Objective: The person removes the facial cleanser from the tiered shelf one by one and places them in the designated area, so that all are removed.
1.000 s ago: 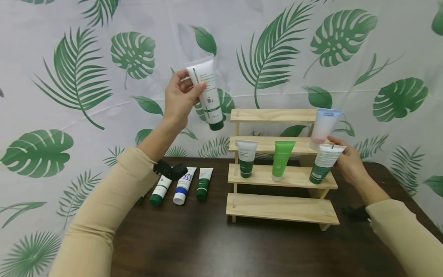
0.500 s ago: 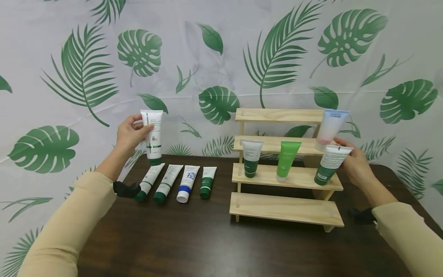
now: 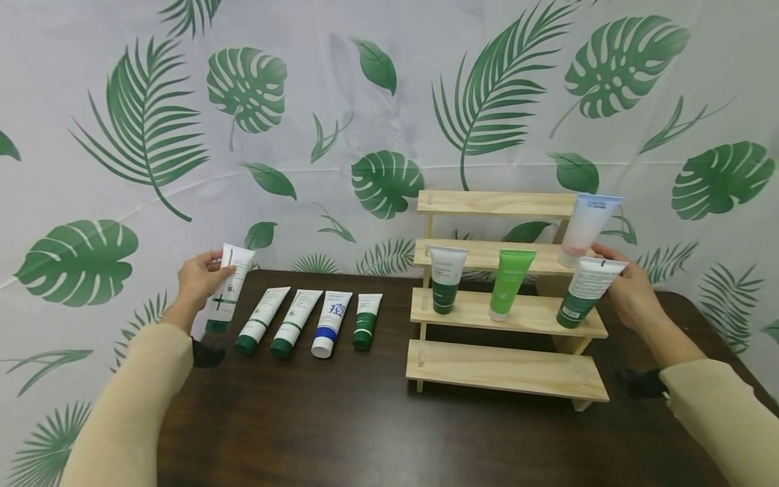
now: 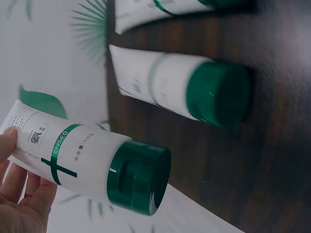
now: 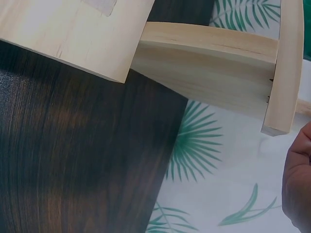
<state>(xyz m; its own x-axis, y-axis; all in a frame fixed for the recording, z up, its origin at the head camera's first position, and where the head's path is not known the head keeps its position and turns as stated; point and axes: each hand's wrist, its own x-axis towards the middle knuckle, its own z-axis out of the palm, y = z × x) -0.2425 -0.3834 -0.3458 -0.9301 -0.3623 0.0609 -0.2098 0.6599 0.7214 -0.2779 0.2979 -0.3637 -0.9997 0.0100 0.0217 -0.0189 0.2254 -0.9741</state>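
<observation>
My left hand point(image 3: 196, 283) pinches a white squeeze tube point(image 3: 228, 291) near its crimped top end, thumb across the front. In the left wrist view the tube's green cap point(image 4: 139, 177) points away from the hand, close beside a similar lying tube point(image 4: 165, 85). My right hand point(image 3: 633, 291) is at the right end of the tiered wooden rack point(image 3: 505, 365), partly behind a white-and-green tube point(image 3: 587, 291). Its fingertips reach near the base of a blue-and-pink tube point(image 3: 587, 230); I cannot tell what they grip. Only part of that hand point(image 5: 297, 184) enters the right wrist view.
Several tubes lie in a row on the dark table point(image 3: 292, 419), among them a blue-banded one point(image 3: 331, 321) and a short green-and-white one point(image 3: 366, 321). On the rack stand a grey-and-green tube point(image 3: 447, 277) and a bright green one point(image 3: 512, 284). A leaf-print cloth point(image 3: 328, 88) hangs behind.
My left hand has carried the white tube left and down from high up, to the left end of the row. The right hand stays at the rack; the view shifts slightly.
</observation>
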